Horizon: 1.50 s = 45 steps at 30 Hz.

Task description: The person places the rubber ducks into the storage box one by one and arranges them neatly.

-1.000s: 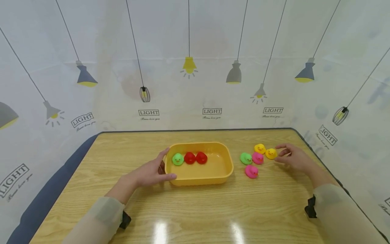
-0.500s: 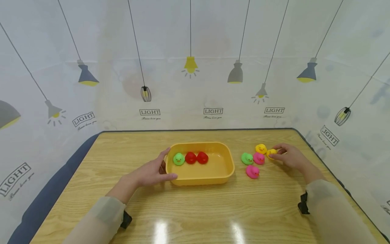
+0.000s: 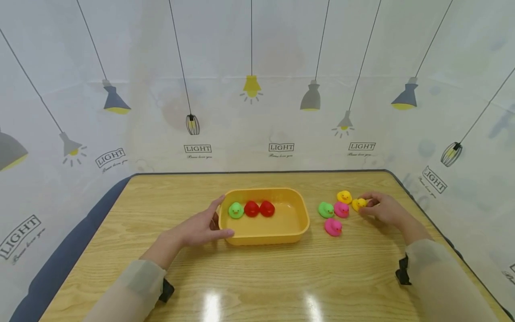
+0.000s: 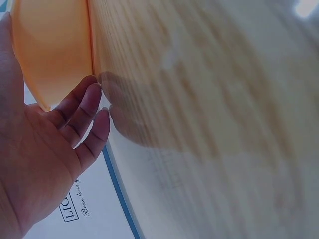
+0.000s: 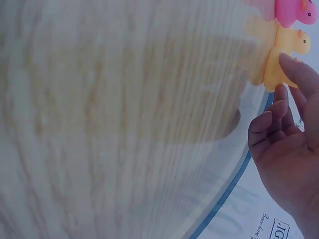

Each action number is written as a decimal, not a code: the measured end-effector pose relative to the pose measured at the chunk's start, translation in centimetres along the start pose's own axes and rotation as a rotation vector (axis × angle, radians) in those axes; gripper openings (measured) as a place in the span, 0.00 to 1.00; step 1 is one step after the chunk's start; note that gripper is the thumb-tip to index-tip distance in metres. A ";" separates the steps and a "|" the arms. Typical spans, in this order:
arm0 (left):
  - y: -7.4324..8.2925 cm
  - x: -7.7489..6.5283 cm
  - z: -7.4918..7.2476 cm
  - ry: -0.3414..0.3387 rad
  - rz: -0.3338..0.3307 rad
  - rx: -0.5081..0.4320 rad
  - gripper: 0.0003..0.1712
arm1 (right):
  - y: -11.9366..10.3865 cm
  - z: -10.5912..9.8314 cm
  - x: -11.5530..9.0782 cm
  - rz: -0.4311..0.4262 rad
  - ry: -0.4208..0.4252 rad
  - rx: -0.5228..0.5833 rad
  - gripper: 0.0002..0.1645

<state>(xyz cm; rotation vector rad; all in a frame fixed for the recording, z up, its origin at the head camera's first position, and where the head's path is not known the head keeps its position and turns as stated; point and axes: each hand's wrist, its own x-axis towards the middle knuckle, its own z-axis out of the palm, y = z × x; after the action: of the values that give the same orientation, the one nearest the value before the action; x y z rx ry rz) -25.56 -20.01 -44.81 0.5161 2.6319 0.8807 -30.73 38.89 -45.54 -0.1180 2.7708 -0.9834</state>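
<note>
My left hand (image 3: 201, 226) grips the left end of a yellow plastic bin (image 3: 265, 238), its thumb over the near rim and other fingers at the end wall. In the left wrist view several of those fingers curl loosely by the bin's wall (image 4: 55, 50). Inside the bin a green rubber duck (image 3: 236, 210) and two red ones (image 3: 251, 209) line up along the back. At the right, my right hand (image 3: 385, 209) pinches a yellow rubber duck (image 3: 358, 204) between thumb and fingers at table level. The right wrist view shows this duck (image 5: 275, 72) partly hidden by the thumb.
Left of the pinched duck sit another yellow duck (image 3: 344, 197), a green duck (image 3: 326, 209) and two pink ducks (image 3: 333, 227). The wooden table (image 3: 265, 277) ends at a lamp-printed curtain (image 3: 225, 98) behind and at both sides.
My right hand has moved left onto the yellow duck and closed its fingers on it. The view shifted slightly; my left hand has stayed on the bin.
</note>
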 end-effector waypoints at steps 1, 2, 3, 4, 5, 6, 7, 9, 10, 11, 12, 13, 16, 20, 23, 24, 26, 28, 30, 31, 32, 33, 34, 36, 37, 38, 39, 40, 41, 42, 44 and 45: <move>0.0 0.0 0.0 0.000 0.000 -0.001 0.70 | 0.1 0.0 0.0 -0.003 0.003 -0.006 0.33; -0.1 0.0 0.0 0.000 -0.005 -0.002 0.70 | 0.2 0.0 0.0 -0.008 0.006 -0.015 0.33; 0.0 0.0 0.0 0.000 -0.010 -0.003 0.70 | 0.3 -0.1 0.0 -0.012 0.011 -0.028 0.33; 0.0 0.0 0.0 0.001 -0.014 -0.003 0.70 | 0.4 -0.1 0.0 -0.017 0.015 -0.045 0.32; 0.0 0.0 0.0 0.000 -0.014 -0.004 0.70 | 0.5 -0.2 -0.1 -0.019 0.018 -0.060 0.32; 0.1 0.0 0.1 0.001 -0.015 -0.002 0.70 | 0.5 -0.2 -0.2 -0.021 0.021 -0.074 0.33; 0.1 0.0 0.1 0.002 -0.015 -0.001 0.69 | 0.6 -0.3 -0.3 -0.024 0.025 -0.081 0.33; 0.3 0.0 0.1 0.004 -0.016 0.002 0.69 | 0.5 -0.4 -0.5 -0.028 0.034 -0.087 0.33; 0.3 -0.1 0.1 0.005 -0.015 0.003 0.69 | 0.4 -0.5 -0.7 -0.034 0.038 -0.082 0.33; 0.3 -0.1 0.1 0.005 -0.015 0.003 0.69 | 0.2 -0.5 -0.9 -0.046 0.044 -0.076 0.33; 0.4 -0.1 0.0 0.005 -0.015 0.003 0.70 | -0.1 -0.6 -1.2 -0.056 0.052 -0.069 0.33; 0.4 -0.1 0.0 0.006 -0.015 0.002 0.70 | -0.3 -0.7 -1.3 -0.067 0.060 -0.064 0.32; 0.4 -0.1 0.0 0.005 -0.015 -0.001 0.70 | -1.4 -0.8 -1.9 -0.112 0.077 -0.069 0.32; 0.4 0.0 -0.1 0.005 -0.020 -0.002 0.69 | -3.4 -0.7 -2.3 -0.175 0.091 -0.070 0.30; 0.2 0.0 -0.1 0.005 -0.020 -0.002 0.69 | -5.3 -0.5 -2.6 -0.229 0.095 -0.065 0.27; 0.2 0.0 0.0 0.005 -0.019 -0.002 0.70 | -5.9 -0.4 -2.7 -0.248 0.095 -0.061 0.26; 0.2 0.0 0.0 0.002 -0.019 -0.002 0.70 | -7.2 0.0 -2.7 -0.279 0.089 -0.062 0.25; 0.1 0.0 0.0 -0.002 -0.019 -0.008 0.70 | -8.4 0.4 -2.6 -0.311 0.074 -0.056 0.25; 0.1 -0.1 0.0 -0.005 -0.018 -0.012 0.70 | -9.5 0.9 -2.4 -0.338 0.055 -0.046 0.24; 0.1 -0.1 0.0 -0.006 -0.014 -0.016 0.70 | -10.0 1.1 -2.2 -0.350 0.044 -0.043 0.23; 0.0 -0.1 0.0 -0.006 -0.007 -0.016 0.70 | -10.5 1.4 -2.0 -0.363 0.035 -0.037 0.23; 0.0 -0.1 0.0 -0.006 0.000 -0.015 0.70 | -10.9 1.7 -1.8 -0.375 0.026 -0.027 0.22; 0.0 -0.1 0.0 -0.004 0.006 -0.012 0.70 | -11.3 2.0 -1.6 -0.380 0.018 -0.016 0.22; 0.0 -0.1 0.0 0.000 0.025 0.004 0.70 | -12.1 2.6 -1.2 -0.398 0.013 -0.014 0.22; 0.0 -0.1 0.0 0.001 0.031 0.007 0.70 | -12.5 2.9 -1.0 -0.402 0.013 -0.015 0.21; 0.0 -0.2 0.0 0.003 0.033 0.010 0.70 | -12.8 3.3 -0.9 -0.402 0.012 -0.011 0.21; 0.0 -0.2 0.0 0.002 0.033 0.009 0.70 | -13.2 3.6 -0.7 -0.404 0.006 -0.004 0.21; 0.0 -0.2 0.0 0.001 0.033 0.007 0.70 | -13.5 4.0 -0.5 -0.406 0.005 -0.004 0.21; 0.0 -0.2 0.0 0.000 0.033 0.004 0.70 | -13.7 4.3 -0.3 -0.409 0.007 -0.008 0.21; 0.1 -0.2 0.0 -0.001 0.025 -0.006 0.70 | -14.0 4.7 -0.2 -0.412 0.007 -0.007 0.22; 0.1 -0.2 -0.1 -0.004 0.021 -0.013 0.69 | -14.6 5.4 0.2 -0.422 0.007 -0.004 0.22; 0.1 -0.2 -0.1 -0.005 0.020 -0.013 0.69 | -14.8 5.7 0.4 -0.432 0.008 -0.007 0.22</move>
<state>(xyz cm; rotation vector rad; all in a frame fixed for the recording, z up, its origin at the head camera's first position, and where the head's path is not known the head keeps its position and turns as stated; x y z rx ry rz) -25.41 -20.05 -44.65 0.5414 2.6188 0.9005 -29.79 23.86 -40.61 -0.7391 2.8143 -1.0631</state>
